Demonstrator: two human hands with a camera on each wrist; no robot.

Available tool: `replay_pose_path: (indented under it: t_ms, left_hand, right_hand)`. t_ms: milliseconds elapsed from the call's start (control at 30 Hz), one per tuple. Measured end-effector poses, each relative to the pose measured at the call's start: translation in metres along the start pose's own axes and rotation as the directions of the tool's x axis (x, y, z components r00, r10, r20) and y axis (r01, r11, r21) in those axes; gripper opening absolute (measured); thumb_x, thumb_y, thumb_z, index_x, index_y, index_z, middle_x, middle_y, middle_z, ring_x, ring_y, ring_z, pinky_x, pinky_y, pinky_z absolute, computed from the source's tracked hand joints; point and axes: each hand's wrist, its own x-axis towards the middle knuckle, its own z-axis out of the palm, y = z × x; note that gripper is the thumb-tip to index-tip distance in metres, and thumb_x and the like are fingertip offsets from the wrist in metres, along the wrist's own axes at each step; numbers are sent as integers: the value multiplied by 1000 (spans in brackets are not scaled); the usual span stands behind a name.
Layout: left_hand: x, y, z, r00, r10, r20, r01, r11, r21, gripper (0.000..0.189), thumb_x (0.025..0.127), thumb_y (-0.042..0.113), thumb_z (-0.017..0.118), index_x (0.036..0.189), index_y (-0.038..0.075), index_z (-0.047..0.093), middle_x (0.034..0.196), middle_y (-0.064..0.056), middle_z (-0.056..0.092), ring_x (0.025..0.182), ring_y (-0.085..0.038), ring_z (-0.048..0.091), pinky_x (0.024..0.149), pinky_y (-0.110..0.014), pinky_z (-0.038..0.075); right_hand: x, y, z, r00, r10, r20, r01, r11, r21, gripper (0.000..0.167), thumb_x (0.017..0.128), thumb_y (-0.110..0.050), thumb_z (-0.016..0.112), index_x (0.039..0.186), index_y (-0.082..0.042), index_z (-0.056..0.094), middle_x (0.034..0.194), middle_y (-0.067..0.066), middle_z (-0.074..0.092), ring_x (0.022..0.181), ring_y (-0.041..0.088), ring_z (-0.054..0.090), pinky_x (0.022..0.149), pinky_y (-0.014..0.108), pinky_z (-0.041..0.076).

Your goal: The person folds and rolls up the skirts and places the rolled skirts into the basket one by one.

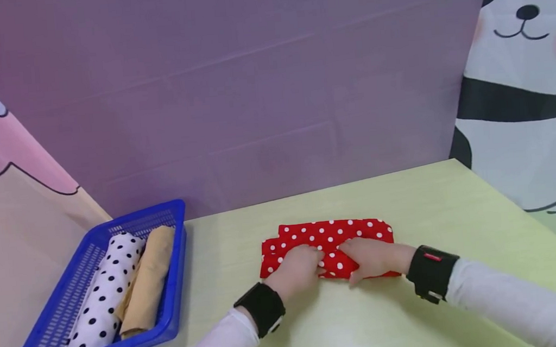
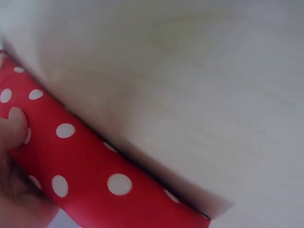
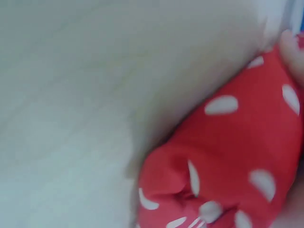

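A red cloth with white dots (image 1: 331, 230) lies folded in a flat, wide strip on the table, its left end slightly stepped. My left hand (image 1: 296, 269) grips its near edge left of the middle, fingers bent on the fabric. To the right of it, my right hand (image 1: 370, 256) holds the same edge with the fingers on top and the thumb at the near side. Up close in the left wrist view, the dotted cloth (image 2: 90, 161) looks thick and rounded along its edge. Its end appears bunched and tucked in the right wrist view, where the right hand is mostly out of frame.
A blue plastic basket (image 1: 181, 268) stands on the left of the pale table (image 1: 427, 200). Inside lie a rolled white cloth with black dots (image 1: 103, 296) and a rolled tan cloth (image 1: 151, 281). A purple backdrop (image 1: 251, 88) hangs behind the table's far edge.
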Motion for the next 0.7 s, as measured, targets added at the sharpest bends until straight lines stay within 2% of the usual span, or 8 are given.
replay_pose_path:
  t_ms: [100, 200, 300, 433, 533, 700]
  left_hand:
    - [5, -2, -2, 998, -36, 45, 40, 994, -102, 39, 81, 30, 73, 115, 13, 65, 100, 1, 67, 95, -15, 60, 87, -26, 51]
    - [9, -5, -4, 994, -67, 83, 81, 979, -187, 43, 85, 28, 69, 124, 13, 61, 110, -1, 65, 102, -16, 58, 89, -27, 51]
    - [12, -8, -6, 991, -74, 115, 100, 966, -240, 43, 88, 27, 66, 128, 13, 58, 115, -2, 63, 107, -17, 56, 91, -29, 50]
    - [16, -15, -5, 983, -83, 161, 130, 944, -303, 45, 90, 28, 62, 132, 15, 55, 120, -2, 60, 112, -17, 53, 95, -31, 48]
    - [17, -17, -2, 982, -82, 172, 136, 935, -329, 44, 92, 29, 59, 134, 16, 53, 124, -2, 58, 116, -18, 51, 100, -35, 45]
    - [11, -14, 5, 988, -42, 151, 76, 970, -231, 48, 94, 30, 55, 139, 17, 45, 133, -6, 50, 129, -23, 42, 108, -45, 35]
  right_hand:
    - [-2, -4, 6, 997, -45, -59, 35, 987, -155, 75, 70, -34, 82, 129, -1, 48, 123, 14, 55, 118, 33, 49, 97, 51, 44]
    - [-5, -9, 12, 987, -99, -128, 54, 947, -316, 71, 71, -30, 82, 125, 2, 49, 116, 18, 56, 110, 34, 53, 91, 51, 49]
    - [-6, -13, 18, 974, -114, -194, 25, 911, -412, 71, 70, -29, 83, 124, 3, 51, 114, 20, 57, 106, 35, 55, 86, 51, 51]
    - [-3, -17, 24, 969, -82, -232, -28, 901, -433, 70, 67, -28, 85, 120, 3, 53, 112, 20, 59, 104, 36, 57, 83, 52, 52]
    - [-1, -17, 21, 974, -80, -211, -17, 908, -420, 67, 66, -28, 86, 117, 3, 55, 108, 19, 61, 100, 34, 60, 82, 49, 53]
    - [3, -14, 7, 994, -48, -95, 21, 963, -268, 62, 68, -28, 84, 118, -1, 58, 107, 14, 64, 100, 30, 60, 88, 46, 51]
